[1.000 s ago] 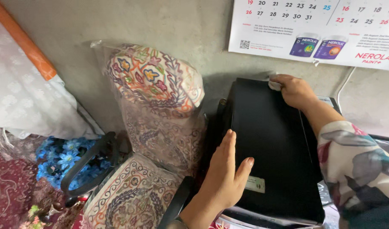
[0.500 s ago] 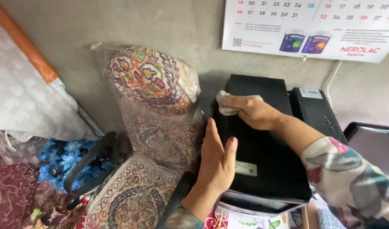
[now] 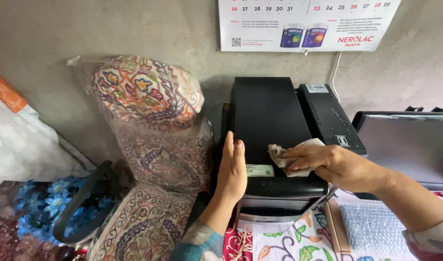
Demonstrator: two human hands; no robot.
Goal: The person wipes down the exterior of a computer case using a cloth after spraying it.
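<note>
Black computer tower point(image 3: 272, 116) lies with its broad side up, back end against the grey wall point(image 3: 134, 34); take it as the landmark.

Your right hand point(image 3: 335, 164) sits on the tower's near right corner. Its fingers point(image 3: 298, 155) are closed on a crumpled white cloth point(image 3: 298, 152), pressing it flat to the black top. The cloth lies just right of a small pale label point(image 3: 259, 170) stuck near the tower's front edge.

Your left hand point(image 3: 232, 169) rests against the tower's left edge, fingers point(image 3: 229, 145) straight and together, palm flat on the side panel, thumb side up. It grips nothing; it only touches the case.

Right of the tower, touching it, lies a smaller black box point(image 3: 330, 118) with vent slots. Further right, a dark monitor point(image 3: 405, 145).

Left of the tower stands an office chair point(image 3: 149, 140) in embroidered floral fabric, back wrapped in clear plastic, black armrest point(image 3: 79, 205) low on its far side. Blue artificial flowers point(image 3: 38, 203) lie on the floor beyond it.

Above the tower, a wall calendar point(image 3: 308, 24) hangs. In front of the tower, a floral-print cloth point(image 3: 289, 241) covers the table, with a sheet of bubble wrap point(image 3: 373, 227) to the right.
</note>
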